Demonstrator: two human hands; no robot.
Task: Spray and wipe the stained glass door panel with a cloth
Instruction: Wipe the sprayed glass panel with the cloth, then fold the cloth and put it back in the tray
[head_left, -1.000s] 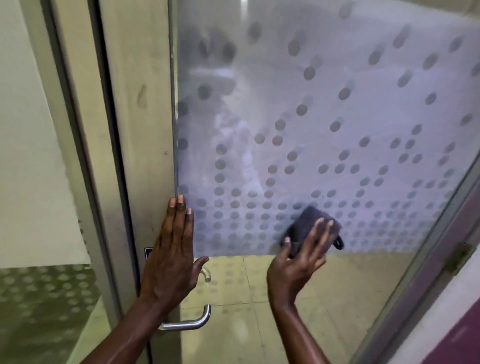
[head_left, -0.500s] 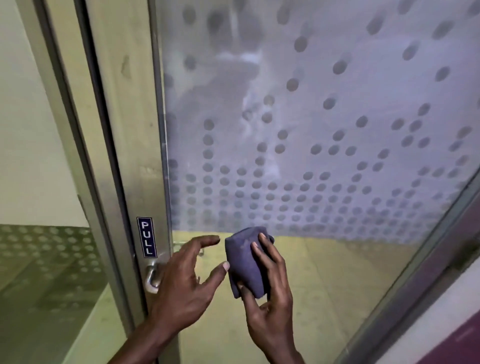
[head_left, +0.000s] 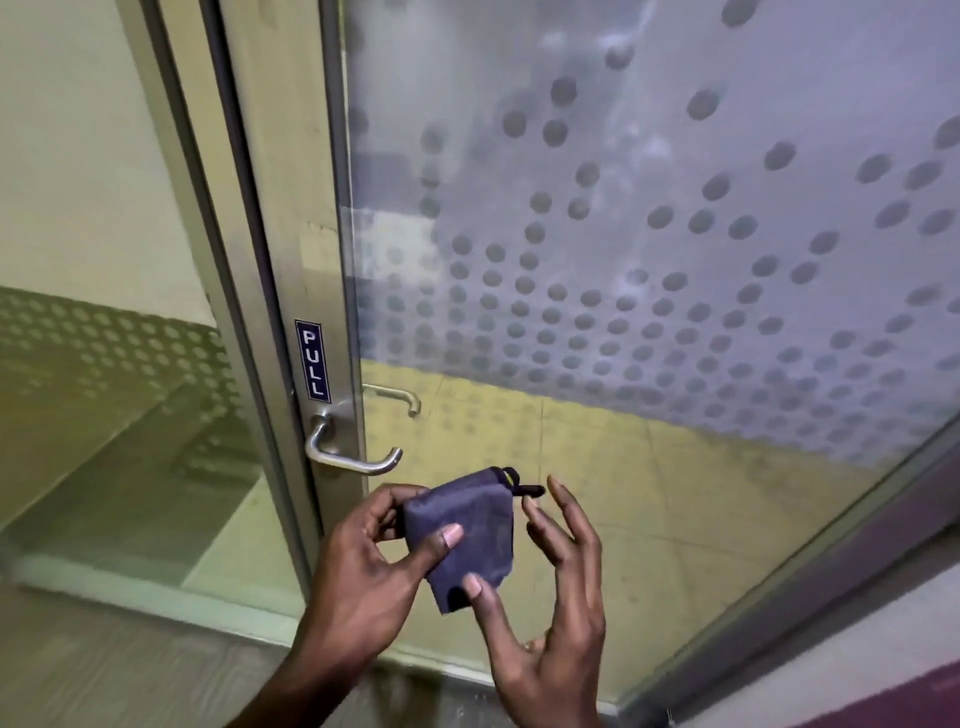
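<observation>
The glass door panel fills the upper right, frosted with a grey dot pattern and smeared with pale streaks; its lower strip is plain glass. In front of that strip, a small folded dark blue-grey cloth with a black loop at its top corner is pinched by my left hand, thumb on its face and fingers behind it. My right hand is beside it on the right, fingers spread and off the fabric, with only its thumb tip touching the cloth's lower corner. No spray bottle is in view.
A metal lever handle sticks out from the door's metal stile, just above my left hand, under a blue PULL label. A fixed glass side panel stands to the left. The door's right frame runs diagonally at lower right.
The cloth came off the frosted glass and down in front of the plain strip. It passed from my right hand to my left, and my right fingers opened. The view tilted downward.
</observation>
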